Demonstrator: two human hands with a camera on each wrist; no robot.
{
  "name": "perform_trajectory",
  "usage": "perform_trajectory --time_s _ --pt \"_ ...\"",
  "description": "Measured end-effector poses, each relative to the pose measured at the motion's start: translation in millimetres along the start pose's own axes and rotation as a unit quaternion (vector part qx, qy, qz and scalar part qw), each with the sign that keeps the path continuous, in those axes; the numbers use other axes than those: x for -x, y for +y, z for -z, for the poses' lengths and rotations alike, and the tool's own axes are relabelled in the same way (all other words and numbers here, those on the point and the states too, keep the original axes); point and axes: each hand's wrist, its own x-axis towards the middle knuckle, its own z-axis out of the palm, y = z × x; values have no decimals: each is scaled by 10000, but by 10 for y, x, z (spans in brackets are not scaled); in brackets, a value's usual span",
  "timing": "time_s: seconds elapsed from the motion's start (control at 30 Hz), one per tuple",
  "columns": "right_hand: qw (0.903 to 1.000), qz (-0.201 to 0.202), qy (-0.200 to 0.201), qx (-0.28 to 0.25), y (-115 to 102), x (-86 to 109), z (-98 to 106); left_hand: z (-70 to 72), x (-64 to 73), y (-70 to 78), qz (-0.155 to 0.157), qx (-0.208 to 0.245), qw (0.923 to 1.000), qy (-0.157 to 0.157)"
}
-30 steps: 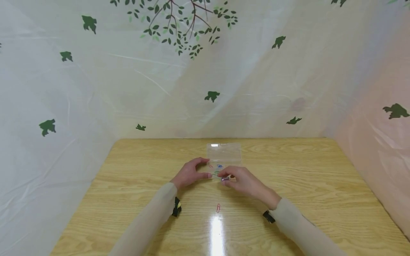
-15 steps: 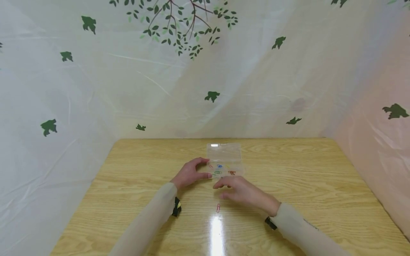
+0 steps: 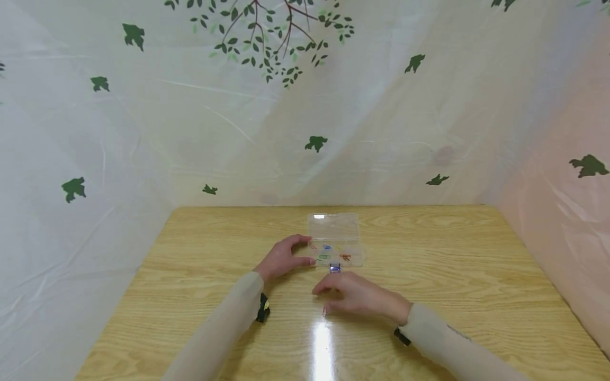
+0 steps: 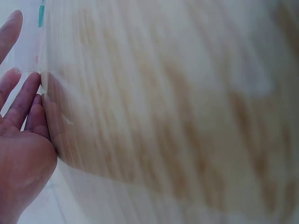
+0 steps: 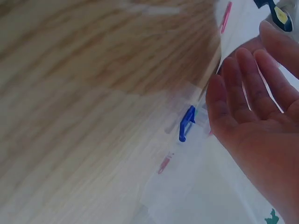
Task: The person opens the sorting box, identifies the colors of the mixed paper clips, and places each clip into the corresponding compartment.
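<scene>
A clear plastic compartment box (image 3: pixel 353 261) lies on the table with its lid (image 3: pixel 333 227) tipped back. Paper clips sit inside: green ones (image 3: pixel 324 256) at the left, red-orange ones (image 3: pixel 345 257) at the right. My left hand (image 3: pixel 281 258) holds the box's left end, thumb at the front corner, index finger near the hinge. A blue latch-like piece (image 3: pixel 335 268) stands at the box's front edge, beside my right hand (image 5: pixel 254 102) in the right wrist view. That hand, fingers loosely bent and parted, hovers over a pink paper clip (image 3: pixel 324 312), thumb tip overlapping it.
The wood-grain table (image 3: pixel 214 233) carries a bright light reflection (image 3: pixel 324 349) in front of the pink clip. Behind it hangs a pale sheet (image 3: pixel 381 132) printed with leaves. Black straps (image 3: pixel 262 308) circle both wrists.
My right hand has left the blue piece at the box's front edge and come nearer to me, down to the pink paper clip. The left hand and box have stayed put.
</scene>
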Motion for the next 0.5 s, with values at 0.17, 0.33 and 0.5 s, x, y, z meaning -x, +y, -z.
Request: perform_trajectory --time_s 0.17,0.33,0.5 --pt "9998 50 -116 124 -25 -9 -23 -3 -5 -1 15 24 10000 17" --pt "9997 35 -183 126 -46 -36 -38 -4 -5 -8 -9 38 10000 37" --pt "9997 -30 -239 36 -35 -54 -57 -8 -3 -12 -18 45 10000 50"
